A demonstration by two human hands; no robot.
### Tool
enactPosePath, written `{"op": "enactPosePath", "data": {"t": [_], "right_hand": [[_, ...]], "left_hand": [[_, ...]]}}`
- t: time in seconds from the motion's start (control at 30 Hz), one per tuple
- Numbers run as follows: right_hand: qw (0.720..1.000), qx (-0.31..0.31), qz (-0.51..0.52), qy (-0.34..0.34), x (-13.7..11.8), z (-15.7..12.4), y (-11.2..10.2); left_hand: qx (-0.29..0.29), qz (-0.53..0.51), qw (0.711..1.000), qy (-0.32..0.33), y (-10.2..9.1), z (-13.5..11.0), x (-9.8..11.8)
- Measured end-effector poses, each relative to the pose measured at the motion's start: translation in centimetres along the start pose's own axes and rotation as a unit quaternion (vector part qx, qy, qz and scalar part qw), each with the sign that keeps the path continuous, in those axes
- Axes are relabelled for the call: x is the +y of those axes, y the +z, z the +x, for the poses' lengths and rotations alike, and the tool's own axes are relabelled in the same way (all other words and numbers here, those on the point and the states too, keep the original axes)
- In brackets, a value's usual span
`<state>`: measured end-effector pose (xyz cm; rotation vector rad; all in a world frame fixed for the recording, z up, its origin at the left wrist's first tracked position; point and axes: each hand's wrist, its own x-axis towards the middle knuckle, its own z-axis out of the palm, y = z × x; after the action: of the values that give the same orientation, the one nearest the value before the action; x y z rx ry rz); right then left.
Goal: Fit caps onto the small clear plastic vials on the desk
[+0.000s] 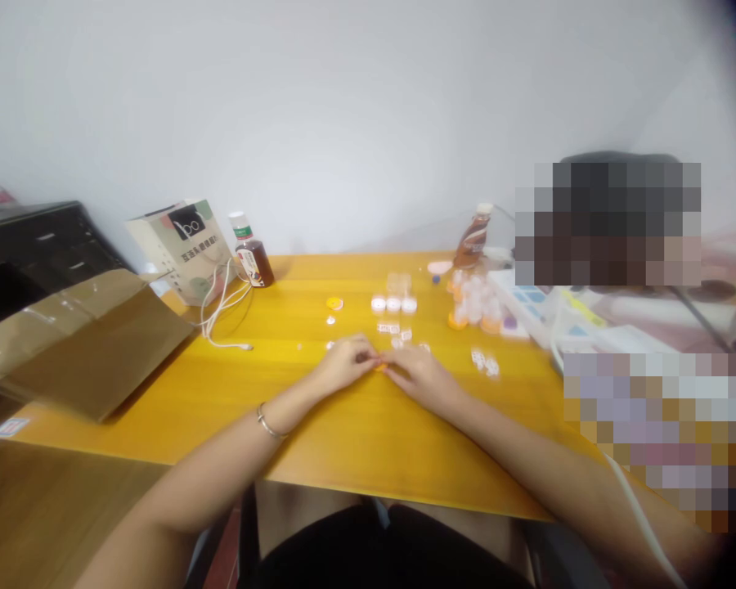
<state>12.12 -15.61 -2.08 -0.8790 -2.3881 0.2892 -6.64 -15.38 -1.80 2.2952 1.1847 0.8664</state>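
A plain, softly lit pale-grey wall (343, 123) rises behind the far edge of the yellow worktop (356, 450). A dark boxy unit (24, 233) stands beyond the left edge; reddish floor (226, 556) shows past the near edge.

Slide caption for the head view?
Left hand and right hand meet at a small orange piece above a yellow table.
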Motion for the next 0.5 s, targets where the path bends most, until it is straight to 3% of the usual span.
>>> {"op": "enactPosePath", "data": {"t": [0.27,0.5], "right_hand": [[1.000,-0.008,-0.017,-0.012,0.1,-0.1,0.0],[1.000,0.002,-0.020,-0.015,0.1,-0.1,0.0]], "left_hand": [[0.013,0.058,0.998,-0.011,-0.4,-0.5,1.0],[0.007,0.107,0.994,0.022,-0.5,-0.8,1.4]]}}
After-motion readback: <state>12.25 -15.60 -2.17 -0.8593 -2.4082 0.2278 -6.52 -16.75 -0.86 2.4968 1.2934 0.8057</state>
